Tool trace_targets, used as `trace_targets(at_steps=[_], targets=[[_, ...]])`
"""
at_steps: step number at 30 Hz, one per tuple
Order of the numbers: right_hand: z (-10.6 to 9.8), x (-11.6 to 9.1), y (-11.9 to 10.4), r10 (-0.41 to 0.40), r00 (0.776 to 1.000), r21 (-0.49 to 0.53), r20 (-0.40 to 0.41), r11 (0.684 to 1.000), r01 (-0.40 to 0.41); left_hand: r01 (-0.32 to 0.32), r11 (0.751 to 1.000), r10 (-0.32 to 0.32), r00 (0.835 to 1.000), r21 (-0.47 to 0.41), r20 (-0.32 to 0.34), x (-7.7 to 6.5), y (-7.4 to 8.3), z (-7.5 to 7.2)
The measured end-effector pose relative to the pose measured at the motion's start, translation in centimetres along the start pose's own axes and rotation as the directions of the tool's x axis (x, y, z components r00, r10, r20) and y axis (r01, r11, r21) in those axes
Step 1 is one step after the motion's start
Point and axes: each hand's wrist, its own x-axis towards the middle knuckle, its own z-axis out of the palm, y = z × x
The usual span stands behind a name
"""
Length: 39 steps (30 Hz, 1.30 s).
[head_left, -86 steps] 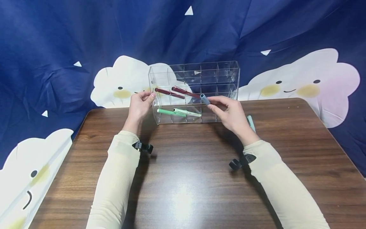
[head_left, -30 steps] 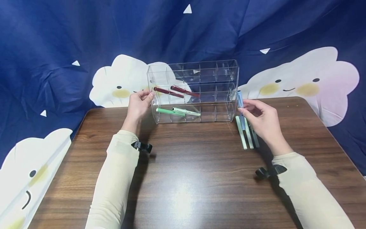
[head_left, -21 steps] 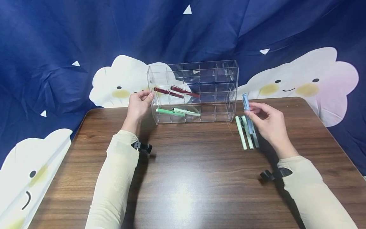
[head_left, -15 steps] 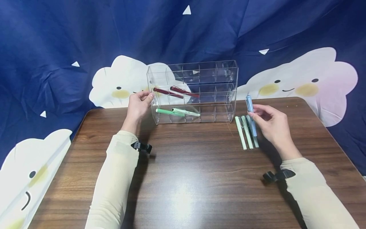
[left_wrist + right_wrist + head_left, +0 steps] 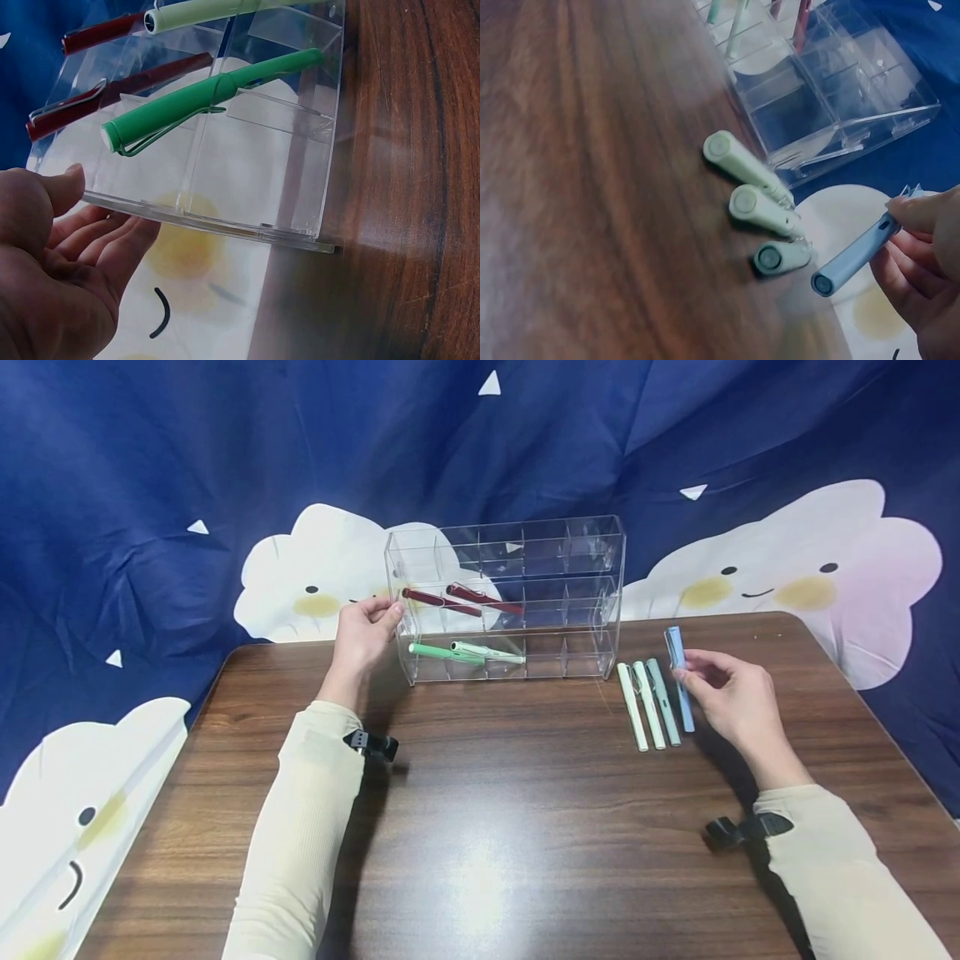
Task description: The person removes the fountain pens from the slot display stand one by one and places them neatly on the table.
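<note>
With thumb and fingers, my right hand [image 5: 733, 697] pinches a light blue fountain pen [image 5: 686, 708], cap end up, just right of three pens lying on the table. Of those, two are pale green pens [image 5: 632, 706] and one is a grey-teal pen [image 5: 663, 702]. My left hand [image 5: 362, 642] holds the left side of a clear acrylic pen rack [image 5: 330, 180]. Two dark red pens [image 5: 442, 602] lie in its middle tier. In the bottom tier are a bright green pen [image 5: 176, 109] and a pale green pen [image 5: 487, 653].
The brown wooden table [image 5: 480, 827] extends in front of the rack. Close behind it hangs a dark blue curtain [image 5: 555, 443] with white cloud faces. Each wrist wears a black camera mount [image 5: 373, 746].
My right hand has carried the blue pen from in front of the rack to the right and lowered it beside the three pens. My left hand stays on the rack.
</note>
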Motion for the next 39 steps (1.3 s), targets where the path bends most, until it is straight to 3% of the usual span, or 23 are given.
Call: trace_targets(at_steps=[15, 30, 39], targets=[[0.7, -0.3, 2.1, 0.069, 0.995, -0.174, 0.069, 0.983, -0.056, 0.005, 1.0, -0.005, 1.0, -0.002, 0.009, 0.0, 0.0, -0.1], [1.4, 0.5, 1.1, 0.194, 0.97, -0.251, 0.148, 0.956, -0.153, 0.012, 1.0, -0.012, 1.0, 0.006, 0.016, -0.1, 0.1, -0.2], [1.3, 0.2, 1.1, 0.183, 0.974, -0.23, 0.131, 0.961, -0.15, 0.012, 1.0, -0.011, 1.0, -0.012, 0.014, 0.0, 0.1, -0.1]])
